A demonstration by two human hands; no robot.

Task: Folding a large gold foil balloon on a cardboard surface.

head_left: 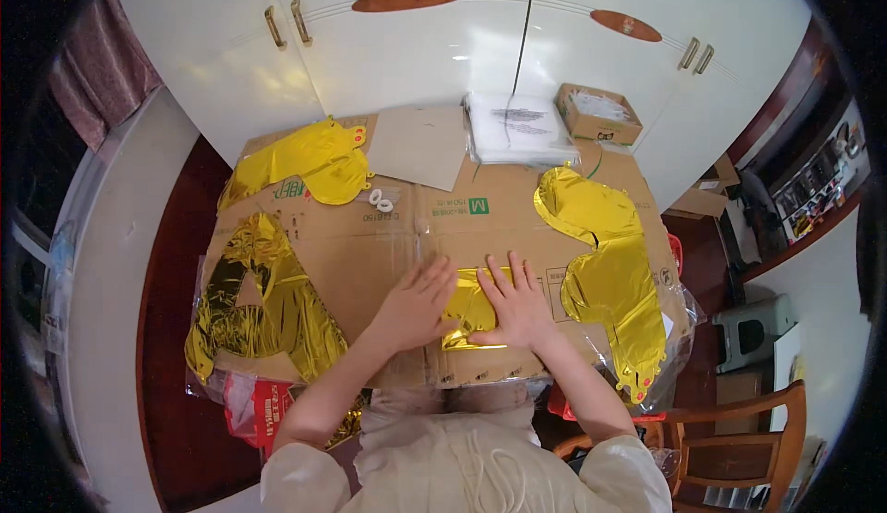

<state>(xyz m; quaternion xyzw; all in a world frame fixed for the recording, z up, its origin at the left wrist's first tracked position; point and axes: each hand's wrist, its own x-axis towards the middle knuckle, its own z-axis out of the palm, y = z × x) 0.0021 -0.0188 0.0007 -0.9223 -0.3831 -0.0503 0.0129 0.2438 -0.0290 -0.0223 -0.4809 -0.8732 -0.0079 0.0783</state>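
A folded gold foil balloon (pixel 472 307) lies flat near the front edge of the cardboard-covered table. My left hand (pixel 418 302) rests at its left side, fingers stretched out and pointing away from me. Over its right part my right hand (pixel 515 308) lies flat with the fingers spread. Unfolded gold foil balloons surround this spot: one on the right (pixel 605 273), one at the far left (pixel 309 162), and a crumpled, shiny one (pixel 263 301) at the near left, hanging partly over the edge.
Cardboard (pixel 370 245) covers the tabletop. At the back are a grey board (pixel 419 148), a stack of clear plastic bags (pixel 522 132) and a small open carton (pixel 599 114). Two white rings (pixel 381 201) lie left of centre. A wooden chair (pixel 739 444) stands at the near right; white cabinets (pixel 416 51) rise behind.
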